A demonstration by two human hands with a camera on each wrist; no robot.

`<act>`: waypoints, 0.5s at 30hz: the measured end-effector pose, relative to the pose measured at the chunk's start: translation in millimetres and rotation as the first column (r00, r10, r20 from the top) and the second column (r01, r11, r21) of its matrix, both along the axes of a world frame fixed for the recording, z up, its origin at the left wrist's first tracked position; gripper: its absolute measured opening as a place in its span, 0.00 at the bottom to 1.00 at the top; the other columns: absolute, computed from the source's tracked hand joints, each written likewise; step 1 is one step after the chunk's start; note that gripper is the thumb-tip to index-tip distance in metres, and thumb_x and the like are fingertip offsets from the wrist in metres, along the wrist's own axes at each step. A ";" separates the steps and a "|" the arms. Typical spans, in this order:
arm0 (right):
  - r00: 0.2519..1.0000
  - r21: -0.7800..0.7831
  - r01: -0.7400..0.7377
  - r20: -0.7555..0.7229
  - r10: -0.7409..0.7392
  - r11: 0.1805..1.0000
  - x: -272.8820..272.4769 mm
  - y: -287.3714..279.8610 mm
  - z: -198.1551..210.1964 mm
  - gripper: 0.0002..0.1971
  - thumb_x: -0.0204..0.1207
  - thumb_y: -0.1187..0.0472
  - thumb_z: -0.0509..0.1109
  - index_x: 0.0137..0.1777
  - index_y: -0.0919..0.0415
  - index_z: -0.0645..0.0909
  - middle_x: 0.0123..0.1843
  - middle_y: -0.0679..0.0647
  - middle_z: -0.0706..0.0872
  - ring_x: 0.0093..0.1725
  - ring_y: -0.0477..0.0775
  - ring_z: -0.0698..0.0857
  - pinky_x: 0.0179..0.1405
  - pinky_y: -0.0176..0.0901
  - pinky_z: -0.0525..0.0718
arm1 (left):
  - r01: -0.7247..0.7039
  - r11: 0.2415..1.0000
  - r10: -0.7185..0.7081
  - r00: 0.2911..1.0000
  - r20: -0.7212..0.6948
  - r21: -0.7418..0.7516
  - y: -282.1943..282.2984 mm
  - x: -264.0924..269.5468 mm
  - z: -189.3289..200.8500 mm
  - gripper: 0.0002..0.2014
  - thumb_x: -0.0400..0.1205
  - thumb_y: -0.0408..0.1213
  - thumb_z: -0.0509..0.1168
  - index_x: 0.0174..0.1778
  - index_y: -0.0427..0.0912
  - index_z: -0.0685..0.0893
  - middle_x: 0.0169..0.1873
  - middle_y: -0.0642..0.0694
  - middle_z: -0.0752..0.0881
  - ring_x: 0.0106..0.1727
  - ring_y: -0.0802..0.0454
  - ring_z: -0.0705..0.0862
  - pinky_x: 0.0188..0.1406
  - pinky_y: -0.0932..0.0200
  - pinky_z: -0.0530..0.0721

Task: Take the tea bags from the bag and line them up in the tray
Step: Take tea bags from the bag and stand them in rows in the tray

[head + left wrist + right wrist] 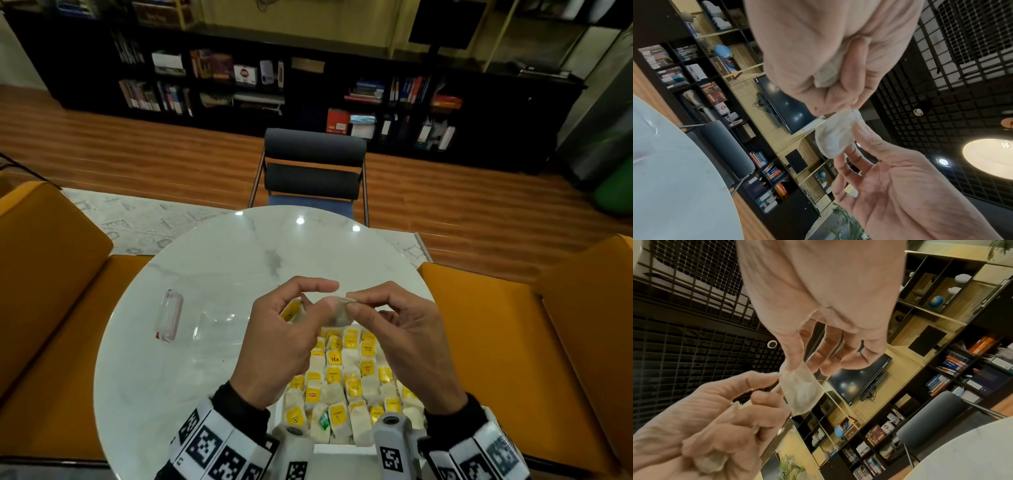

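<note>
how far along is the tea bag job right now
Mostly done by the look of it: the tray already holds several rows of tea bags. In hand: both hands pinch one tea bag between them above the tray, and the left hand holds more. Left: placing these; the clear bag looks empty, hard to tell.

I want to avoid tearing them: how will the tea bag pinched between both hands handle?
The tea bag looks soft and floppy: its thin paper bulges between the left hand and the right hand. Probably very light, since fingertip pinches carry it. Likely fragile, so pulling its edges apart could tear it.
</note>
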State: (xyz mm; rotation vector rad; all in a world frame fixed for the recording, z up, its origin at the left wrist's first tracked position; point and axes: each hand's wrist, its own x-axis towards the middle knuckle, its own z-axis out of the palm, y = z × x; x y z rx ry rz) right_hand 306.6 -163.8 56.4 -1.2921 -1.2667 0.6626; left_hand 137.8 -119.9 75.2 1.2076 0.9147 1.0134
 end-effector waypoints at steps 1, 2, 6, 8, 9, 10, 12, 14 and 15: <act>1.000 -0.001 0.000 0.007 0.000 1.000 -0.4 0.1 0.2 0.04 0.74 0.61 0.79 0.47 0.53 0.92 0.45 0.49 0.92 0.49 0.58 0.90 0.43 0.71 0.86 | -0.001 1.000 0.001 1.000 0.000 0.002 0.3 0.6 1.2 0.05 0.82 0.33 0.72 0.46 0.48 0.92 0.22 0.49 0.72 0.17 0.54 0.63 0.17 0.68 0.63; 1.000 -0.004 0.002 0.009 -0.002 1.000 -0.9 -0.3 0.2 0.04 0.74 0.61 0.79 0.47 0.53 0.92 0.44 0.48 0.92 0.49 0.58 0.90 0.43 0.70 0.86 | -0.007 1.000 0.007 1.000 0.004 -0.007 0.9 1.2 0.6 0.05 0.81 0.32 0.72 0.45 0.47 0.92 0.22 0.49 0.71 0.17 0.54 0.62 0.17 0.68 0.62; 1.000 0.001 0.016 -0.006 -0.016 1.000 -1.5 -1.2 1.6 0.04 0.74 0.60 0.78 0.47 0.54 0.91 0.44 0.49 0.92 0.49 0.57 0.90 0.43 0.68 0.87 | -0.008 0.998 0.010 0.999 0.036 -0.057 2.2 2.3 0.0 0.08 0.83 0.30 0.69 0.48 0.47 0.91 0.22 0.48 0.69 0.18 0.55 0.61 0.16 0.68 0.61; 1.000 0.007 0.022 -0.004 -0.022 1.000 -0.9 -1.5 2.5 0.04 0.74 0.61 0.78 0.47 0.55 0.91 0.44 0.49 0.92 0.48 0.57 0.90 0.43 0.67 0.88 | 0.001 1.000 0.000 1.000 0.006 -0.027 0.7 4.1 2.2 0.05 0.82 0.34 0.71 0.47 0.47 0.92 0.21 0.50 0.71 0.18 0.55 0.62 0.16 0.68 0.62; 1.000 0.008 0.022 0.000 -0.022 1.000 -0.8 -1.7 3.0 0.04 0.74 0.62 0.78 0.47 0.56 0.91 0.44 0.49 0.92 0.48 0.57 0.90 0.42 0.67 0.88 | -0.004 1.000 0.003 1.000 -0.001 -0.017 0.6 4.8 1.8 0.05 0.82 0.34 0.71 0.46 0.47 0.92 0.21 0.51 0.72 0.18 0.55 0.63 0.16 0.67 0.62; 1.000 0.009 0.025 0.002 -0.025 1.000 -0.6 -2.1 3.4 0.04 0.74 0.63 0.78 0.47 0.56 0.91 0.44 0.49 0.92 0.48 0.57 0.90 0.42 0.66 0.88 | -0.012 1.000 0.012 1.000 0.001 -0.022 0.6 5.4 0.5 0.06 0.82 0.32 0.71 0.46 0.48 0.92 0.21 0.50 0.71 0.18 0.55 0.63 0.16 0.67 0.62; 0.999 0.012 0.030 -0.016 -0.030 0.999 -0.3 -3.0 5.2 0.04 0.74 0.63 0.78 0.47 0.58 0.91 0.44 0.48 0.92 0.49 0.56 0.90 0.43 0.64 0.88 | -0.018 0.999 0.019 0.999 0.026 -0.047 0.2 5.7 0.1 0.08 0.82 0.32 0.70 0.48 0.49 0.91 0.22 0.49 0.70 0.18 0.56 0.63 0.16 0.67 0.62; 0.999 0.024 0.031 -0.022 -0.031 0.999 -0.1 -4.1 7.5 0.04 0.74 0.62 0.77 0.47 0.59 0.91 0.43 0.49 0.92 0.48 0.56 0.90 0.43 0.63 0.89 | -0.004 1.000 0.004 1.000 0.007 -0.016 -1.6 7.6 3.1 0.04 0.82 0.36 0.71 0.47 0.49 0.91 0.22 0.50 0.72 0.18 0.56 0.64 0.16 0.67 0.63; 0.999 0.029 0.031 -0.017 -0.030 0.999 0.0 -4.5 8.3 0.04 0.73 0.61 0.77 0.47 0.59 0.91 0.43 0.49 0.92 0.47 0.56 0.90 0.42 0.63 0.88 | 0.001 1.000 0.000 1.000 -0.010 0.010 -2.2 9.0 4.3 0.03 0.82 0.37 0.72 0.45 0.48 0.91 0.22 0.52 0.73 0.17 0.56 0.64 0.17 0.67 0.63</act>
